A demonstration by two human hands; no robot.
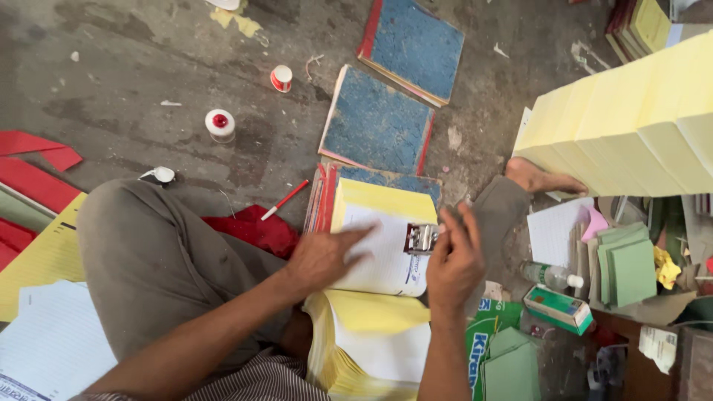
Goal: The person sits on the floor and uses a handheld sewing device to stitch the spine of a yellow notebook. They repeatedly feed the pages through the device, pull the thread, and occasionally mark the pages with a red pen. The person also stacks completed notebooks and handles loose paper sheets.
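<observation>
My left hand (321,256) presses flat on a white ruled sheet (382,260) that lies on a stack of yellow paper (379,202). My right hand (454,260) grips a small metal stamping device (420,238) standing on the right edge of that sheet. A second pile of yellow and white sheets (368,341) lies nearer to me, partly under my forearms. The stack rests on a blue book with red edging (386,178).
Two more blue books (376,122) (416,44) lie on the grey floor ahead. A tall yellow paper stack (631,126) stands at right, green pads (627,263), a small bottle (549,276) and a box (558,308) below it. A red pen (284,200), two small pots (220,123) (281,77) and red sheets (33,171) lie left.
</observation>
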